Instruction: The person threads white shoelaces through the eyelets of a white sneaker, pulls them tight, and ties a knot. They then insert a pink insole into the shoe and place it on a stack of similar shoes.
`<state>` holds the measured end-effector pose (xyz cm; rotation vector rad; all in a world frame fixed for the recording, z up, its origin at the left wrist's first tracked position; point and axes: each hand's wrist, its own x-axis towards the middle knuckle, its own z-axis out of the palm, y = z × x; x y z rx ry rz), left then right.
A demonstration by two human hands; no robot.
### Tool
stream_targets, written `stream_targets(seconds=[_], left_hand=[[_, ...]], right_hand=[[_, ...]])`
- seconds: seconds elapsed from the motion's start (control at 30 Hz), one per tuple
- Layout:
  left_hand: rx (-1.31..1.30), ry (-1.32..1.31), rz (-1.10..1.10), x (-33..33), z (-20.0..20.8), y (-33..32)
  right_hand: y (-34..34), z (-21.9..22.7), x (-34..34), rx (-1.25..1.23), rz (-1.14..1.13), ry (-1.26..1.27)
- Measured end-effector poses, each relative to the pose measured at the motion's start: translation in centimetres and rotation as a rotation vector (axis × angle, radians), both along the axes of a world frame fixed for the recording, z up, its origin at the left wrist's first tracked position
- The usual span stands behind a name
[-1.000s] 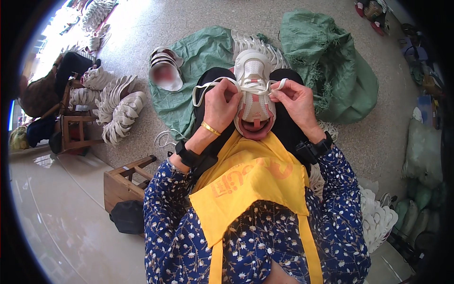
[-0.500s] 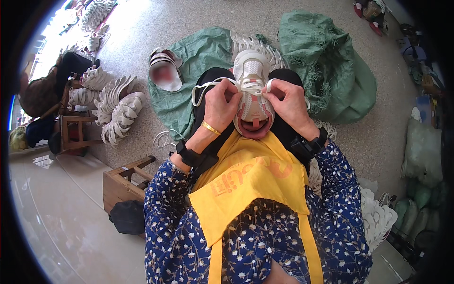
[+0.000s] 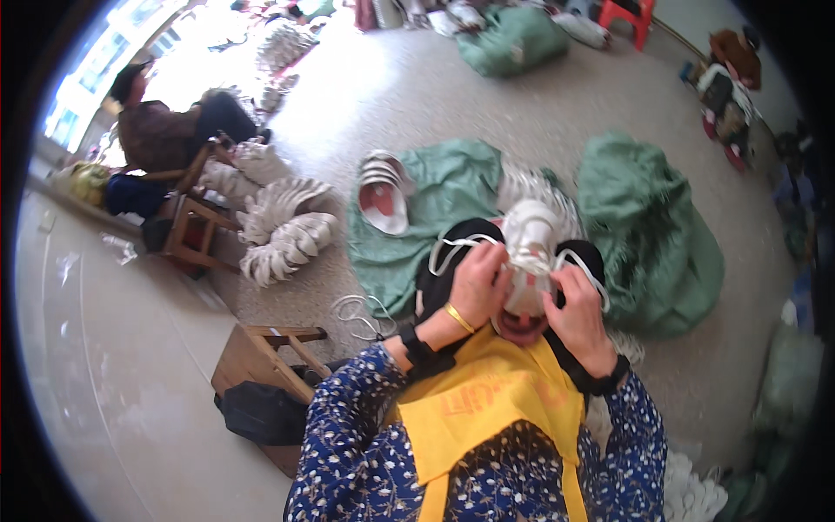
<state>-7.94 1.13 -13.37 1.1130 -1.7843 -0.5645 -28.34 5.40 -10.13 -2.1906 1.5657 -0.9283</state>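
A white and pink sneaker (image 3: 532, 228) rests in my lap between my knees, its toe pointing away and its pink-lined opening toward me. My left hand (image 3: 477, 285) is closed in a pinch at the left side of the tongue, and a loop of white shoelace (image 3: 442, 252) arcs out above it. On the other side my right hand (image 3: 577, 320) also pinches the lace, with a second loop curving over its knuckles. The fingertips are slightly blurred. A yellow apron (image 3: 487, 383) covers my lap just below the sneaker.
Green woven sacks (image 3: 648, 235) lie on the floor ahead, one with nested shoe parts (image 3: 383, 196) on it. Rows of white shoe uppers (image 3: 291, 248) sit at the left beside a wooden stool (image 3: 261, 357). Another person (image 3: 161, 126) sits farther back. A red stool (image 3: 628, 19) stands far off.
My view has tilted up, so the sneaker and hands appear lower and farther right, and more of the room shows. Both hands remain at the laces.
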Motion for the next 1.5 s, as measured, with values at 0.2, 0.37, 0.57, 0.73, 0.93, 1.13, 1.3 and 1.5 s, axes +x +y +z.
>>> stream_targets(seconds=[0.2,0.37,0.57,0.73,0.93,1.13,1.3,1.5], left_hand=[[-0.063,-0.048,-0.025,0.2,-0.3,0.2],[-0.029,-0.079,-0.063,0.4,0.0,0.4],[-0.029,-0.206,-0.088,0.2,0.4,1.1],[-0.072,-0.421,-0.027,-0.5,-0.4,1.2],[-0.157,-0.589,-0.012,-1.0,-0.9,1.3],[-0.114,-0.508,-0.008,-1.0,-1.8,1.3],[-0.059,-0.474,-0.014,-0.7,-1.6,1.3],[-0.033,-0.330,-0.047,-0.4,-1.5,1.3]], right_hand=[[-0.8,-0.3,0.2,-0.014,-0.021,0.071],[-0.7,0.3,0.5,-0.062,0.037,0.148],[-0.9,0.1,0.3,-0.071,0.121,0.430],[-1.9,1.4,1.2,0.008,0.184,0.749],[-2.4,1.0,1.1,-0.190,0.193,0.741],[-2.8,0.8,1.0,-0.280,0.245,0.589],[-0.3,1.9,2.9,-0.074,0.342,0.265],[-1.5,0.3,3.7,0.073,0.192,0.013]])
